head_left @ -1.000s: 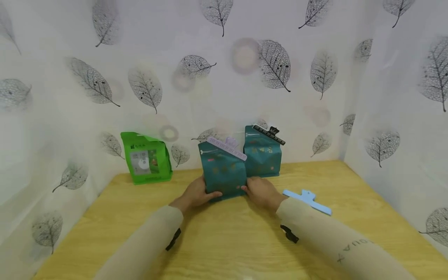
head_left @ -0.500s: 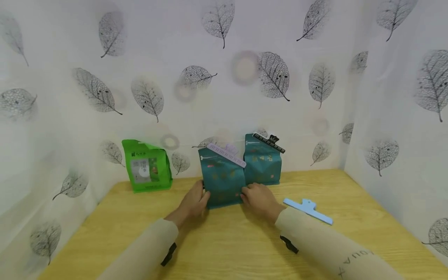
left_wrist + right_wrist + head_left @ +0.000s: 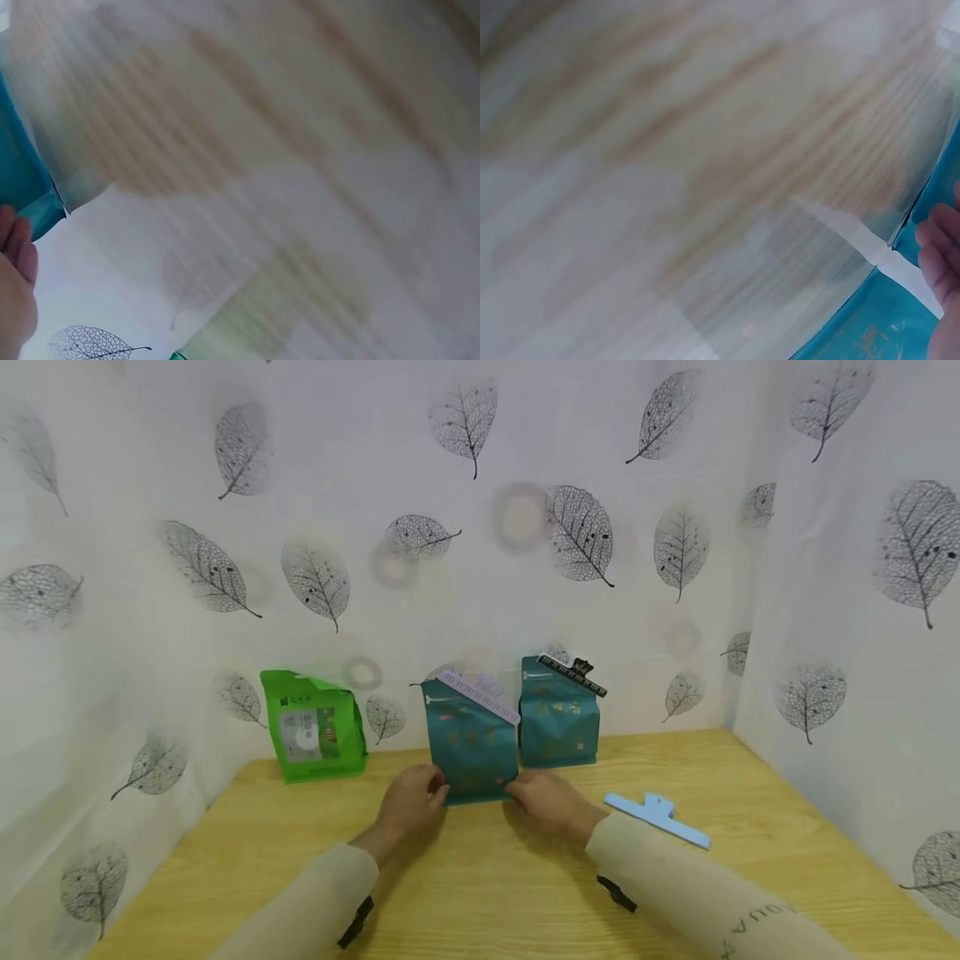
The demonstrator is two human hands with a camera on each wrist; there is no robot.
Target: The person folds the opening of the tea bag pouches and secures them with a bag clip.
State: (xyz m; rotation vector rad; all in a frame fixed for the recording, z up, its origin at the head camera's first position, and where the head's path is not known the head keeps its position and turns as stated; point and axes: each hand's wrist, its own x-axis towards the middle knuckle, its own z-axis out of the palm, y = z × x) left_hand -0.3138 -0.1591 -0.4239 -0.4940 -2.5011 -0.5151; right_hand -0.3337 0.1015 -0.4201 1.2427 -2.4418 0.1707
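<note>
A teal pouch bag [image 3: 472, 747] stands upright on the table, its folded top pinched by a lilac bag clip [image 3: 480, 695] that slopes down to the right. My left hand [image 3: 411, 802] holds the bag's lower left corner with curled fingers. At the lower right corner, my right hand [image 3: 551, 803] grips the bag's edge. The left wrist view has the fingers [image 3: 21, 244] beside the bag's teal corner [image 3: 41, 210]. In the right wrist view the curled fingers [image 3: 939, 244] lie against the teal bag [image 3: 870, 322]. The bag's back is hidden.
A second teal bag [image 3: 558, 727] with a black piano-key clip [image 3: 572, 676] stands just to the right. The green bag [image 3: 318, 731] stands at the left. A light blue clip [image 3: 658, 818] lies on the wooden table [image 3: 480, 893]. Leaf-printed curtains [image 3: 480, 610] enclose the back and sides.
The lilac-clipped bag has shifted slightly left and back, so a narrow gap now shows beside the second teal bag. My left thumb has drawn back from its front face to the corner.
</note>
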